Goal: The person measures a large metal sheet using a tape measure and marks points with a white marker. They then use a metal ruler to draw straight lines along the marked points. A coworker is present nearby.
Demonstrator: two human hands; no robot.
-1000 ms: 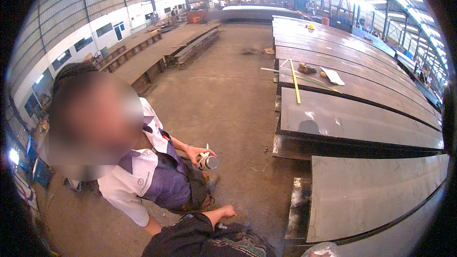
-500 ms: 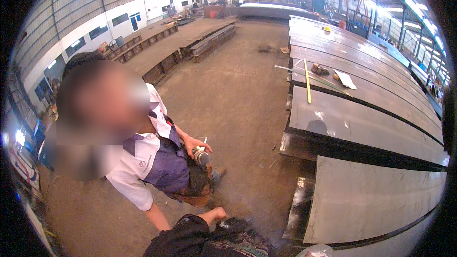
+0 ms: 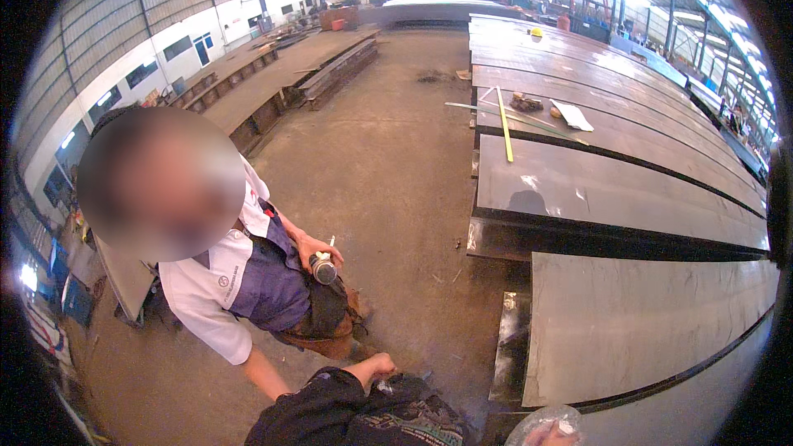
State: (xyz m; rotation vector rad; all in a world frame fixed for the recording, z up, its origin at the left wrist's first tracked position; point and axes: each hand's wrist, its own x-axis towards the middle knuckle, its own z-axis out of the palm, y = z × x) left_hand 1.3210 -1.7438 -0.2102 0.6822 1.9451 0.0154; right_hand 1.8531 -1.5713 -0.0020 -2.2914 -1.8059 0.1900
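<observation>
Now, hands low at the near edge, co-worker crouched at left.

Since 1 s ago our view has swung a bit left & nearer: the co-worker's hand [image 3: 318,249] has tipped its dark cylinder [image 3: 323,269], so the pale end no longer faces us. Our left hand [image 3: 377,366] stays on the dark cloth bundle [image 3: 388,413], fingers curled, but we can't tell if they grip it. Our right hand [image 3: 552,436] only peeks in at the near right edge, behind a clear plastic thing [image 3: 535,423]; grip unclear too. Steel plates [image 3: 628,190] lie to the right, w/ a yellow rule [image 3: 505,125] farther off. To us, the handling looks paused.
</observation>
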